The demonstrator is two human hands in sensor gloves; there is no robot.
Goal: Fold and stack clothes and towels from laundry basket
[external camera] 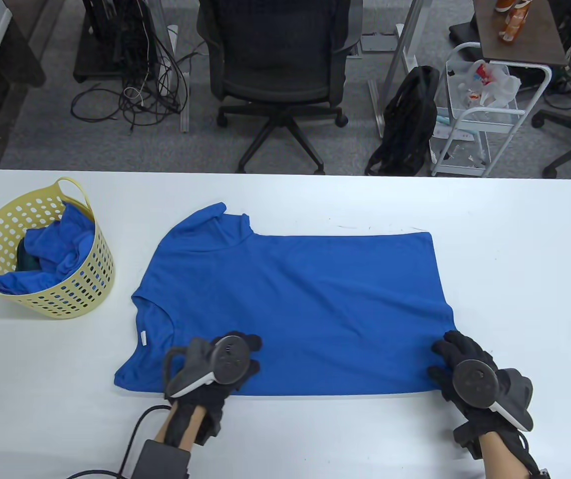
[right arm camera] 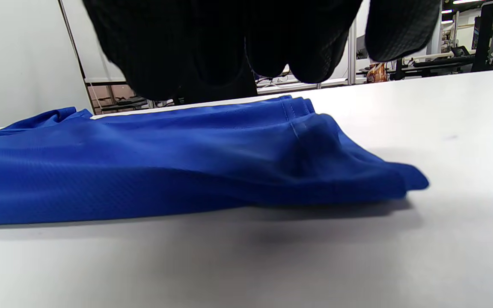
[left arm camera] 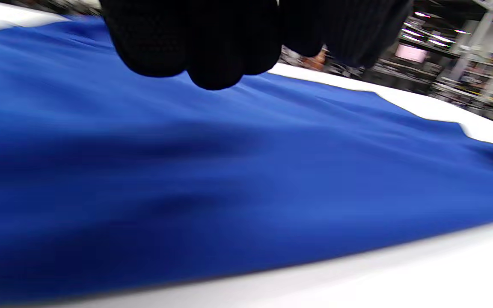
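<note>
A blue T-shirt (external camera: 305,299) lies flat on the white table (external camera: 524,259), collar to the left and hem to the right. Its near edge runs straight. My left hand (external camera: 246,357) hovers over the near shoulder area with loosely curled fingers; in the left wrist view these fingers (left arm camera: 212,55) hang just above the cloth (left arm camera: 229,179) and hold nothing. My right hand (external camera: 446,360) is at the near hem corner. In the right wrist view its fingers (right arm camera: 229,55) hang above the shirt corner (right arm camera: 357,175), which lies on the table.
A yellow perforated laundry basket (external camera: 83,299) stands at the table's left, holding more blue cloth (external camera: 61,244) and something dark. Beyond the far table edge are an office chair (external camera: 278,75), a black bag (external camera: 410,124) and a white cart (external camera: 484,115).
</note>
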